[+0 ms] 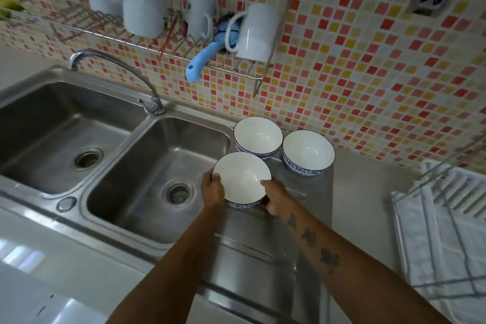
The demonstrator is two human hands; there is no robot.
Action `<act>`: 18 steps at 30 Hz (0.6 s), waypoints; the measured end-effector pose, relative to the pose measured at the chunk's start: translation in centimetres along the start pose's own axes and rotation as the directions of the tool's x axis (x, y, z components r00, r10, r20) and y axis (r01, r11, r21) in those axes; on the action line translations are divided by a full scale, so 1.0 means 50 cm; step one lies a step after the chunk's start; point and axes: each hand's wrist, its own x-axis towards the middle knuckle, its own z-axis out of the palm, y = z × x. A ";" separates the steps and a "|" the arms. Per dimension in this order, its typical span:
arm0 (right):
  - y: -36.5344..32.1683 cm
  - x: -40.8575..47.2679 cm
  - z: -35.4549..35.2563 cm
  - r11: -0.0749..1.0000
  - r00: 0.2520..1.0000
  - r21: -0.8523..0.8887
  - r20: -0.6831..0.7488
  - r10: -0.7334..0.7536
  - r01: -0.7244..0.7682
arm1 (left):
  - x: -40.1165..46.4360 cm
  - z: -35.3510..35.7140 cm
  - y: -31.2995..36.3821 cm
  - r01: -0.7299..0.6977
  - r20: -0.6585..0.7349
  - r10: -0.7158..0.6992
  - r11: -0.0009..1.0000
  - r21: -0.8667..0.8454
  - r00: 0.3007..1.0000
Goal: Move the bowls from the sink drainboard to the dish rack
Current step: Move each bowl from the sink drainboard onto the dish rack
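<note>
Nearest bowl (pixel 242 176) clasped between left hand (pixel 212 189) and right hand (pixel 274 198), hands gripping its rim.

I find no legible text, label, brand, number or sign anywhere in view. The bowl (pixel 242 176) I hold carries only a blue pattern on its outer wall, with no lettering that I can make out.

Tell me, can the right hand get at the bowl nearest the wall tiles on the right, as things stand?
Probably not yet: the right hand is busy holding the near bowl together with the left hand. The right bowl itself stands unobstructed.
</note>
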 end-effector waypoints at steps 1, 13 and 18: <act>0.002 0.001 -0.001 1.000 1.000 0.012 -0.001 -0.001 0.001 | -0.011 -0.003 0.003 -0.006 0.001 0.006 1.000 -0.004 1.000; -0.214 -0.360 -0.188 0.880 0.907 0.225 -0.056 -0.417 0.418 | -0.371 0.081 0.288 -0.075 0.304 0.244 0.877 -0.475 0.921; -0.299 -0.587 -0.373 0.700 0.752 0.282 -0.168 -0.637 0.656 | -0.598 0.168 0.419 -0.031 0.406 0.334 0.803 -0.595 0.850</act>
